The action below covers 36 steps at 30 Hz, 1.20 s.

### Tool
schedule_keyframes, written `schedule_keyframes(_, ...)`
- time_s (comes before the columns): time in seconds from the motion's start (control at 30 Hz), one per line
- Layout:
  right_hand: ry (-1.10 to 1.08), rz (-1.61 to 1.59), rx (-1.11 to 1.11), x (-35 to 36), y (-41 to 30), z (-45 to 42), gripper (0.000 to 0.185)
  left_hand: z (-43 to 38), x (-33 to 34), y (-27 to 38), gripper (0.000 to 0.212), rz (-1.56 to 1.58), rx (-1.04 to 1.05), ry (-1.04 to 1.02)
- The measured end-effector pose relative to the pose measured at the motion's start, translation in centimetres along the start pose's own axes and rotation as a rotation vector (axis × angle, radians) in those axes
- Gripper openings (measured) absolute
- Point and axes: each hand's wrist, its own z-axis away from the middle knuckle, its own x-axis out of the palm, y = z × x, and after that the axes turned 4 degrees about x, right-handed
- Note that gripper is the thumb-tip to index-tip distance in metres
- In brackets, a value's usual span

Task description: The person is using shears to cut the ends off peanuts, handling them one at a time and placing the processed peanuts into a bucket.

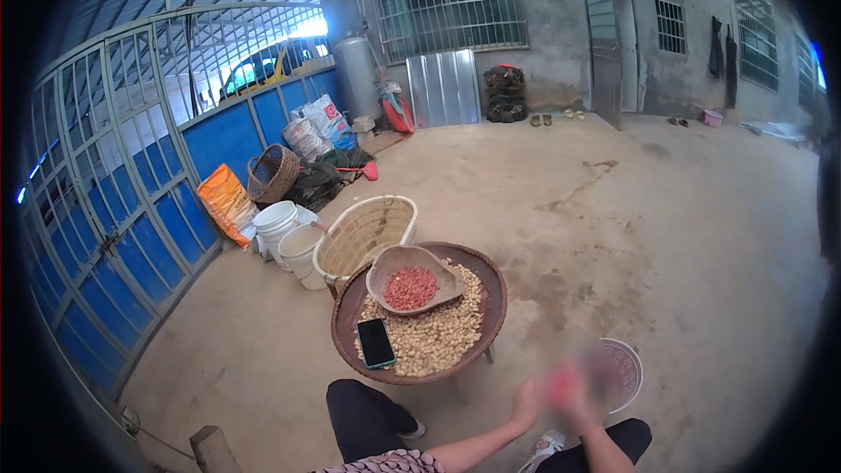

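Observation:
My left hand (pixel 525 402) and my right hand (pixel 583 412) are close together over my knees, to the right of a round woven tray (pixel 497 305). A blurred patch covers their fingers and a red shape between them, so I cannot tell what they hold. A plastic basket with a perforated wall (pixel 629 374) stands just beyond my right hand, partly hidden by the blur. On the tray lies a spread of peanuts in their shells (pixel 437 338). A shallow scoop-shaped bowl (pixel 384 270) with red peanut kernels (pixel 410 289) rests on them. A dark-screened smartphone (pixel 376 343) lies at the tray's left side.
Behind the tray stands an oval woven basket (pixel 407 217), with white plastic buckets (pixel 307 242) to its left. An orange sack (pixel 225 200) and a wicker basket (pixel 274 174) sit by the blue metal gate (pixel 148 187). A wooden post end (pixel 213 450) is at lower left.

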Motion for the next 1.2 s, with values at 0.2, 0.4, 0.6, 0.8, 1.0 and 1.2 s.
schedule_keyframes(0.2,0.107,0.709,-0.373,0.3,-2.7,0.1,0.025,0.1,-0.8,2.9,0.015,-0.177,0.082,0.046)
schedule_keyframes(0.4,-0.052,0.384,-0.210,-0.9,1.1,-1.1,0.023,0.1,-0.7,3.2,0.012,-0.110,0.099,0.019)
schedule_keyframes(0.6,0.057,0.581,-0.311,0.3,-1.8,-0.5,0.018,0.0,-1.2,2.8,0.008,-0.174,0.209,-0.017)
schedule_keyframes(0.8,0.046,0.587,-0.387,-0.5,-0.1,-0.9,0.017,-0.1,-1.5,5.2,0.006,-0.163,0.213,-0.046)
schedule_keyframes(1.0,-0.013,0.552,-0.368,0.1,-2.2,-0.5,0.020,-0.3,-1.3,3.9,0.004,0.001,0.025,-0.047)
schedule_keyframes(1.2,0.035,0.099,-0.124,-0.5,1.4,-1.1,0.026,-0.9,-0.7,-0.3,0.007,0.435,-0.396,-0.105)
